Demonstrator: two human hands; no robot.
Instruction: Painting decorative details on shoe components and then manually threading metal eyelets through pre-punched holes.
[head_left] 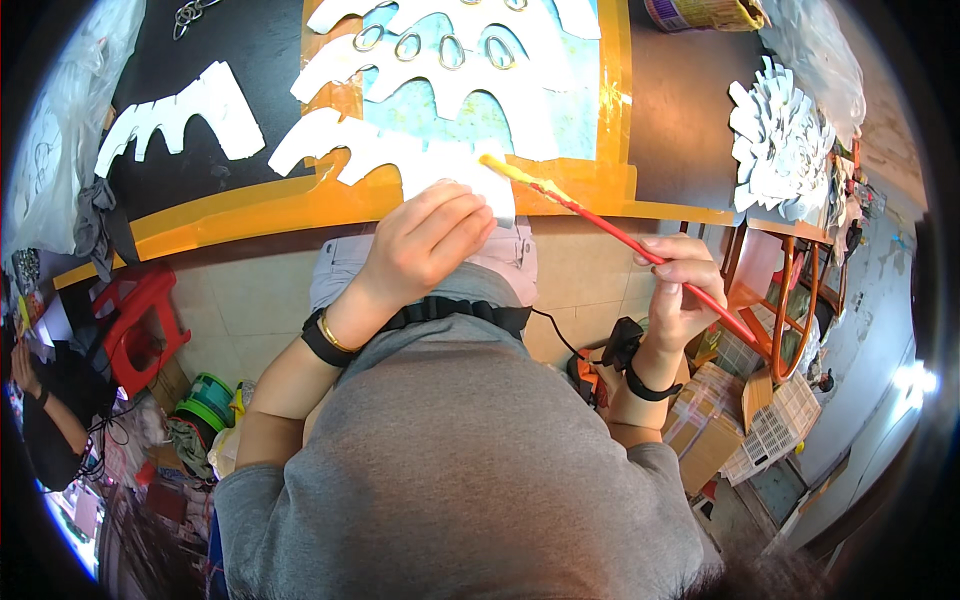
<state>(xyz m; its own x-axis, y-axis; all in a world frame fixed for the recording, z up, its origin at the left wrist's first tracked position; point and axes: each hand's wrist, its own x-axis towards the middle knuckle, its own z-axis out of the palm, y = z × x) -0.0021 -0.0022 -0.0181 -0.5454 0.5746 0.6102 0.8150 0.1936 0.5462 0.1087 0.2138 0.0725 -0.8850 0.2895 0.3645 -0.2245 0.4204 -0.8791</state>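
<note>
My right hand [686, 285] is closed round a long red-handled brush [610, 230], held slantwise between thumb and fingers. The brush's yellow-coated tip reaches the near white cut-out piece [318, 138], which has several prongs and lies at the table's front edge. My left hand [432, 238] pinches the near edge of that piece, its fingertips bent over it. Glare washes out the spot where the brush meets the piece. Beyond lie more white pronged pieces [335, 72], with several metal rings [452, 50] in a row on them.
The dark table [680, 110] has an orange-taped front edge [225, 212]. Another white piece [195, 110] lies left, a heap of pale pieces [778, 140] right. A tin [705, 12] stands at the back. A red stool [145, 320] and another person's arm [55, 410] are at left.
</note>
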